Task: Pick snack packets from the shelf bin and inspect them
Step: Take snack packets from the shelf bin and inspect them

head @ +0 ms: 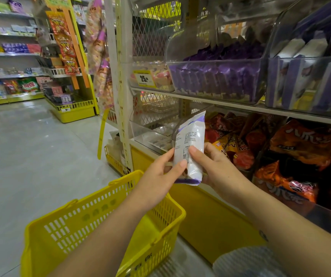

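A white and purple snack packet (193, 140) stands upright in front of the shelf, its printed back turned toward me. My left hand (160, 176) pinches its lower left edge with thumb and fingers. My right hand (214, 166) grips its lower right side, thumb laid across the label. A clear shelf bin (216, 76) above holds several purple packets of the same kind.
A yellow shopping basket (104, 222) hangs on my left forearm. Another clear bin (308, 80) with white and purple packets sits at upper right. Orange snack bags (300, 144) fill the lower shelf. Open aisle floor (30, 156) lies to the left.
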`<move>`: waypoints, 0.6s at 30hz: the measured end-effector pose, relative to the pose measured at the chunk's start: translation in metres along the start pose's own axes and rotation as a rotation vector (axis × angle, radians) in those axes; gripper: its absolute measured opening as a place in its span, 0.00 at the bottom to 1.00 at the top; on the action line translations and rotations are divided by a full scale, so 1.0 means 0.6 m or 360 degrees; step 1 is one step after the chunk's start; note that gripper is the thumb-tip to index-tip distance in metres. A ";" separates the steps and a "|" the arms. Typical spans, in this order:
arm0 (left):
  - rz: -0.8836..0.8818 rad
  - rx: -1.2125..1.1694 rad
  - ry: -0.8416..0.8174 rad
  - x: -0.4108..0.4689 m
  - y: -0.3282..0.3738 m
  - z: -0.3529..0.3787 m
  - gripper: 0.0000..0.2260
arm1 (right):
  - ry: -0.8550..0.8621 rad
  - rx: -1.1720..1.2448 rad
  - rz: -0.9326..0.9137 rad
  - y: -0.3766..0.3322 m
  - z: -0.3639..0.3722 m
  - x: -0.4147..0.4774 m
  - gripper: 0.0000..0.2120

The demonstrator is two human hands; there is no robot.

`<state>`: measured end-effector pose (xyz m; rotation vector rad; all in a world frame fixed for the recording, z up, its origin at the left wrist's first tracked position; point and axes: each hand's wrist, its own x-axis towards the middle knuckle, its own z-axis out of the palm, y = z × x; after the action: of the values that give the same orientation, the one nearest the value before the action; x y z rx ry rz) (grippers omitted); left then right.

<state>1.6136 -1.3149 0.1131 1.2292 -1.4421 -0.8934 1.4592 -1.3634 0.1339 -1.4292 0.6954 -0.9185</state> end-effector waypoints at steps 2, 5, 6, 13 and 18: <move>0.0002 -0.0084 -0.0005 0.000 0.000 0.000 0.14 | -0.0041 -0.0016 0.0003 -0.001 0.001 -0.002 0.25; 0.0027 -0.0050 0.0004 0.000 0.000 0.001 0.15 | -0.0033 -0.0064 -0.0005 -0.002 0.000 -0.004 0.27; 0.0039 -0.0019 0.0007 0.000 0.001 0.001 0.17 | -0.0036 -0.0086 -0.0008 -0.002 0.000 -0.005 0.27; -0.0007 0.0228 0.0237 0.002 0.002 0.001 0.23 | -0.0132 -0.0197 0.0011 -0.004 0.009 -0.008 0.24; -0.0061 0.0336 0.0313 0.000 0.003 -0.020 0.26 | -0.0191 -0.0187 0.0079 -0.003 0.015 -0.011 0.22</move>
<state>1.6246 -1.3137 0.1173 1.4631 -1.3835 -0.6372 1.4636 -1.3529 0.1353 -1.5506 0.7008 -0.7573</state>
